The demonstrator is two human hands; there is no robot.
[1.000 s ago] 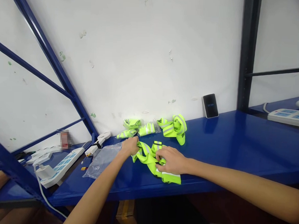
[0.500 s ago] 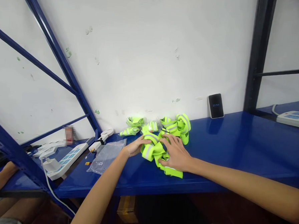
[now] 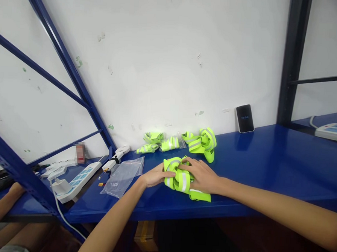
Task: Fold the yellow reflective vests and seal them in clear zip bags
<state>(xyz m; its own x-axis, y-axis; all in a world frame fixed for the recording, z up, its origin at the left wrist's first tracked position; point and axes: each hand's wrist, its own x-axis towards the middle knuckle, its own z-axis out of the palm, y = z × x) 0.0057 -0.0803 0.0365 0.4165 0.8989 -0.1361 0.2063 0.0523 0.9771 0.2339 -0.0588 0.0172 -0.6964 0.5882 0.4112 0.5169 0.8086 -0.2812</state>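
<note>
Reflective strap (image 3: pixel 179 182) now bunched tighter near worktop (image 3: pixel 257 157) front edge, tail (image 3: pixel 202 196) still loose; left fingers (image 3: pixel 169 174) pinch its left side, right fingers (image 3: pixel 186 167) curl over, grip unclear.

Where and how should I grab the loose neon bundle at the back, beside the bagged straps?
Probably pinch the loose neon bundle by its right-hand loop, coming from the right: that loop bulges outward, while the bagged straps crowd its left.

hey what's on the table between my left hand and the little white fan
In the head view, the clear plastic bag lies between your left hand and the white fan, on the blue tabletop.
</note>
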